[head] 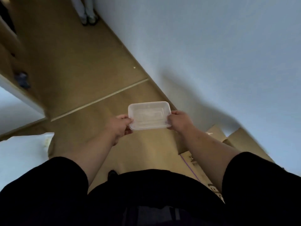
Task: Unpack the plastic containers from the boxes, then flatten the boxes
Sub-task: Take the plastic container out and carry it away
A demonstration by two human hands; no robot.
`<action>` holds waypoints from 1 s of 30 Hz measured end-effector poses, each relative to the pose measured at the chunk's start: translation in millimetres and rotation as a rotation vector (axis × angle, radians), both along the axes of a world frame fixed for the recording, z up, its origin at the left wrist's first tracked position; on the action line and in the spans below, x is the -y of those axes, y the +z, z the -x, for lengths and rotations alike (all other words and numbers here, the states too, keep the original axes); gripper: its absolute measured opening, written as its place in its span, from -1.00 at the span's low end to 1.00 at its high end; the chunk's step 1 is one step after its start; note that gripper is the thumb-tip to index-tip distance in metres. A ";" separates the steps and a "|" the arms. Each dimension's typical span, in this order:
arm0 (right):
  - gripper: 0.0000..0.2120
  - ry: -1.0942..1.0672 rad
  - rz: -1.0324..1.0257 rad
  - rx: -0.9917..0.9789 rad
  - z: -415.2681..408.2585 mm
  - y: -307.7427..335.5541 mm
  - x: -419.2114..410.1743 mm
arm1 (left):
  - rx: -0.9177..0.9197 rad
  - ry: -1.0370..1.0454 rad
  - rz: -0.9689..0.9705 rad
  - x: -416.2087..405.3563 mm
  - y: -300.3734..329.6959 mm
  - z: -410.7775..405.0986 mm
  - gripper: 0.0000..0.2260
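I hold one clear plastic container (149,115) out in front of me with both arms stretched forward, and everything else sits around it.

To the left of the container, my left hand (121,126) grips its short left end: the thumb lies over the rim and the other fingers curl under the edge. My left forearm runs back from there toward my body, bare up to the black sleeve (53,181) at the elbow. Farther left of the container, a pale desk (22,154) edge shows at the frame's side, with a small yellowish thing on its corner that is too blurred to name.

The container itself is rectangular with rounded corners, shallow, and held roughly level above the tan floor (78,66), touching nothing but my hands. Whether it is one piece or a nested stack, I cannot tell.

To the right of the container, my right hand (179,120) grips the short right end the same way, thumb on top, fingers tucked below. Below and right of the container, brown cardboard boxes (216,136) stand on the floor with flaps raised, beside the big pale-blue desk (211,46) that fills the right side.

Far above the container, a person's legs and shoes (88,12) stand on the floor.
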State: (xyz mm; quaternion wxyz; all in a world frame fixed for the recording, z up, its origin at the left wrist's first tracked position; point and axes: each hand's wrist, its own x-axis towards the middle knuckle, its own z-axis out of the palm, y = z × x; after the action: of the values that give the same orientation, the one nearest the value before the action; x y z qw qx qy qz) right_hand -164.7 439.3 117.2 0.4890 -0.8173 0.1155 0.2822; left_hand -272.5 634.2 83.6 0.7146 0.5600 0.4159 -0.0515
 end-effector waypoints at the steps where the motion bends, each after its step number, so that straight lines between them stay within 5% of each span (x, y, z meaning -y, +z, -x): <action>1: -0.84 0.028 -0.007 -0.002 -1.7 -2.5 -28.2 | -0.004 0.031 -0.006 -25.8 -1.3 6.3 -0.94; 7: -0.83 0.229 -0.047 -0.008 5.9 -2.2 -177.9 | -0.005 0.199 -0.042 -158.7 8.0 48.3 -0.89; 18: -0.86 0.438 -0.064 -0.050 -26.7 -22.7 -333.0 | -0.033 0.442 -0.036 -270.2 19.5 58.5 -0.82; 30: -0.94 0.706 -0.072 -0.035 -168.0 -57.5 -498.1 | -0.128 0.665 -0.108 -387.0 -4.5 -53.1 -0.89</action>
State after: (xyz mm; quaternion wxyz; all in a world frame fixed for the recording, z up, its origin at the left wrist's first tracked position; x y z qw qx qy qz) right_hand 3.3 937.4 59.7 0.3877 -0.7843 -0.1757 0.4514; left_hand -219.4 1021.2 79.1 0.6340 0.4263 0.6220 0.1713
